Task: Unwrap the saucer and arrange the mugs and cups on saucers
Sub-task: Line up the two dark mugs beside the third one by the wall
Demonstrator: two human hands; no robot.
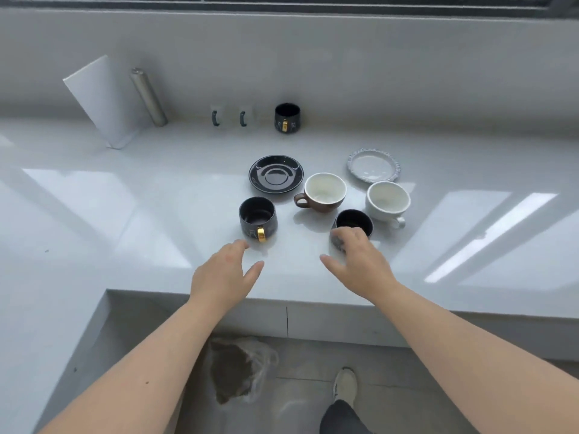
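On the white counter a black saucer (276, 174) lies bare, and a pale saucer with a blue speckled rim (373, 165) lies to its right. A black mug with a gold handle (258, 220) stands just in front of the black saucer. A brown cup (322, 192) and a white cup (387, 202) stand between the saucers. My right hand (360, 261) has its fingertips against the side of a dark cup (354, 223), thumb spread. My left hand (227, 274) hovers open just below the gold-handled mug, touching nothing.
At the back stand a second black gold-handled mug (287, 118), two white mugs with dark handles (230, 117), a metal cylinder (148, 96) and a leaning white sheet (100, 101). The counter's front edge (282, 303) runs under my wrists. Crumpled clear plastic (241, 368) lies on the floor.
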